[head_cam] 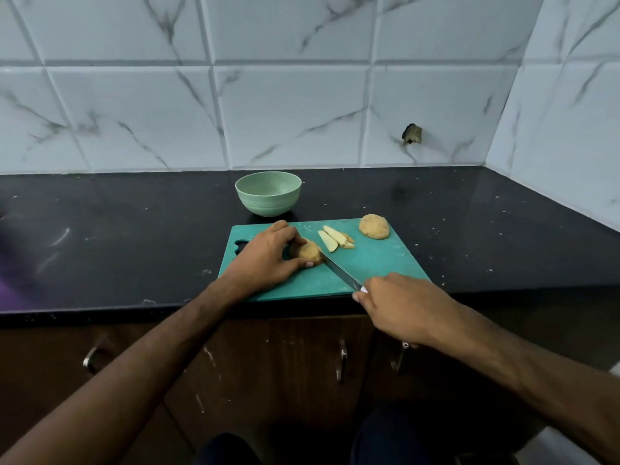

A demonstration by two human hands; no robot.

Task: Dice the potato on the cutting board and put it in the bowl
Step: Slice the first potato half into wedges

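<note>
A teal cutting board [375, 263] lies at the counter's front edge. My left hand [265, 255] grips a brown potato piece [307, 251] near the board's left side. My right hand [399, 305] holds a knife [340, 271] by its handle, and the blade runs up-left with its tip against the right side of that piece. Several pale cut slices [333, 239] lie just right of it. Another potato half [374, 226] sits cut side down at the board's far right. A light green bowl [268, 193] stands behind the board with nothing visible inside.
The black counter [117, 236] runs left and right of the board and ends at a tiled wall behind and on the right. Below the front edge are dark cabinet doors with metal handles [342, 362].
</note>
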